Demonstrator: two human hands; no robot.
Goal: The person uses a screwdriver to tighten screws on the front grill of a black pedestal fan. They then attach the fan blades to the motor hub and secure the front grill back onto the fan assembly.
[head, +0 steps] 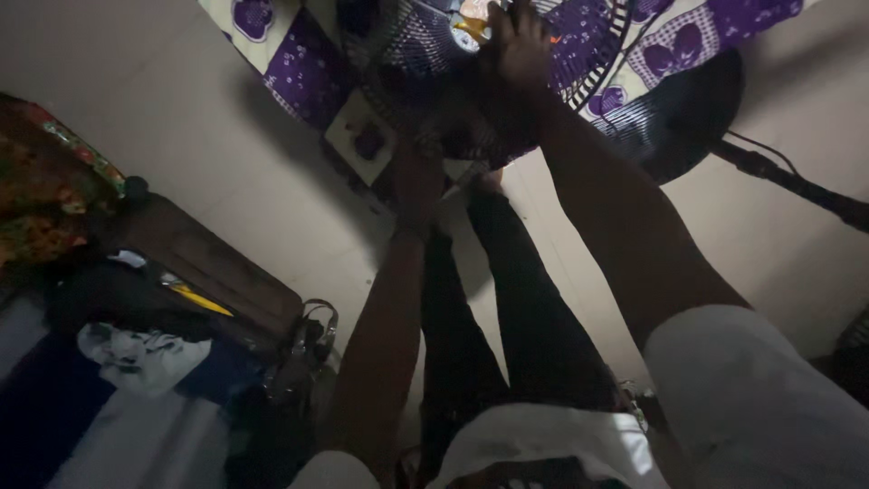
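A round black wire fan grille (579, 54) lies on a purple and cream patterned cloth (299, 63) on the floor in front of me. My right hand (518, 45) reaches far out and rests on the middle of the grille, fingers curled over its hub. My left hand (416, 181) is lower, at the grille's near rim, and seems closed on it; the dim light hides the fingers. Between my arms, my legs in black trousers (507, 308) stretch toward the grille.
A dark round fan part (692, 113) with a black pole (797, 186) lies at the right. On the left are a dark brown case (213, 263), a yellow object (197, 299), crumpled clothes (136, 353) and a colourful fabric (45, 190). The floor is pale.
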